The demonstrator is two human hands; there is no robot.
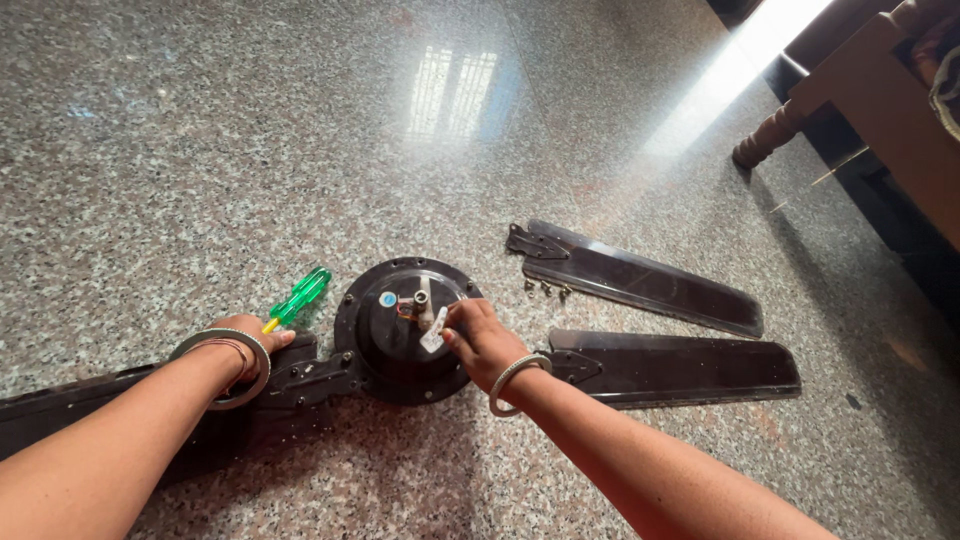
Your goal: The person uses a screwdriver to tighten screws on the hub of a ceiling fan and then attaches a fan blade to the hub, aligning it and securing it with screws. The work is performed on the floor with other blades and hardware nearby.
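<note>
A black ceiling fan motor (385, 335) lies on the granite floor with a short shaft and wires at its centre. My right hand (478, 338) rests on the motor's right side, fingers closed on a small white piece next to the shaft. My left hand (245, 335) grips a screwdriver with a green handle (300, 296) and yellow neck, its tip hidden at the bracket of a dark blade (120, 410) that is joined to the motor's left side.
Two loose dark fan blades (640, 285) (680, 365) lie to the right of the motor, with a few small screws (545, 288) between them. Wooden furniture with a turned leg (770, 135) stands at the upper right. Sunlight glares on the polished floor.
</note>
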